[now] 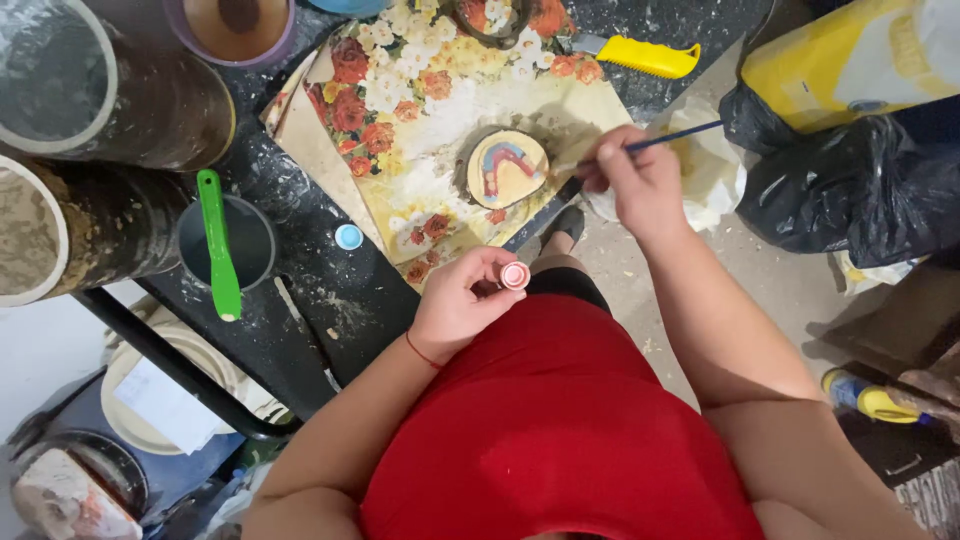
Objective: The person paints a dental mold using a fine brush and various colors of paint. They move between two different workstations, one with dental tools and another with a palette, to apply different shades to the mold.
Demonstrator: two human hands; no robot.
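Though small, rainbow-painted wood slice (508, 168).

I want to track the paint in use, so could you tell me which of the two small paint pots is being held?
The small pink paint pot, pinched in the left hand. The small blue paint pot sits untouched on the dark table.

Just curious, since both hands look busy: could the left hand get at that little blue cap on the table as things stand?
Probably yes: the blue cap lies in the open near the left hand, but that hand already holds a small pink pot.
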